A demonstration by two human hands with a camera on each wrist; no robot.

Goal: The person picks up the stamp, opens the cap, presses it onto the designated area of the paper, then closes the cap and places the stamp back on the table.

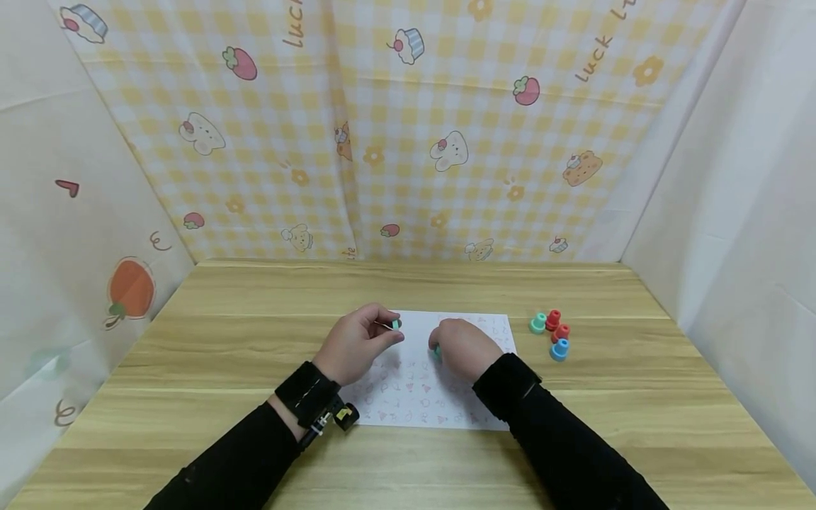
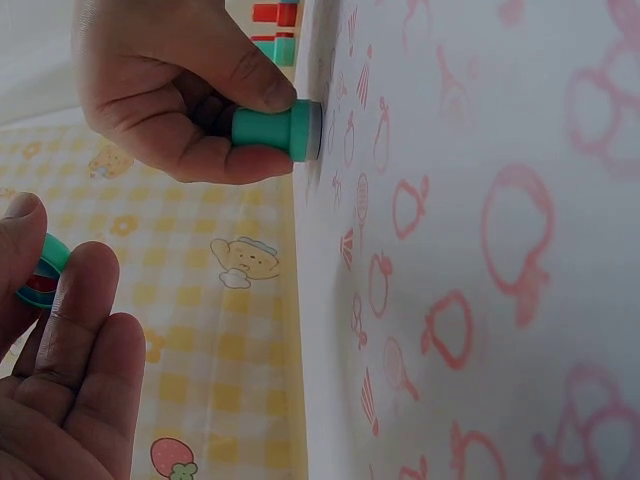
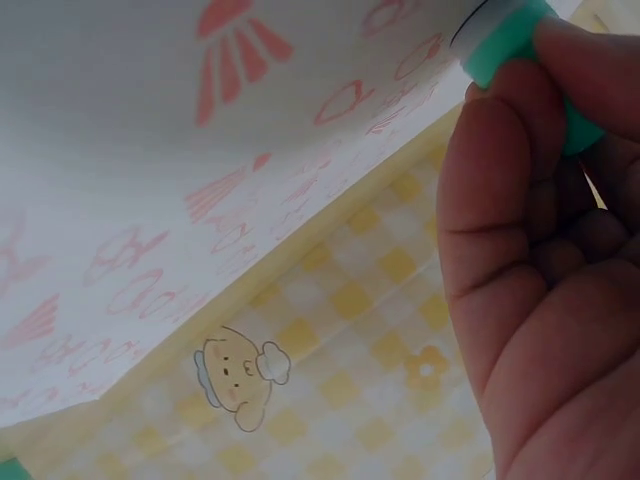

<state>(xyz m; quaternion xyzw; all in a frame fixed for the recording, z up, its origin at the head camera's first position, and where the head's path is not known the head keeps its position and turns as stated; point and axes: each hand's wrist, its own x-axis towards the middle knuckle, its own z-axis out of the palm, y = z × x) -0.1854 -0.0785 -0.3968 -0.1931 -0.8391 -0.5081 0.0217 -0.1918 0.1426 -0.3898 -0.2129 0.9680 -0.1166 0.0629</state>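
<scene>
My right hand pinches a green stamp by its body, thumb on one side and fingers on the other. The stamp's pale face end is right at the white paper, overlapping it in the left wrist view. Rows of small pink and red prints, such as fruit, rackets and shuttlecocks, cover much of the sheet. Above the sheet's left part, my left hand pinches a small green cap between thumb and fingers, its hollow side showing red inside. In the right wrist view, the green stamp is partly hidden by fingers.
Right of the paper stand a green stamp, two red stamps and a blue stamp, close together on the wooden table. A yellow checked cloth hangs behind, with white cloth at both sides.
</scene>
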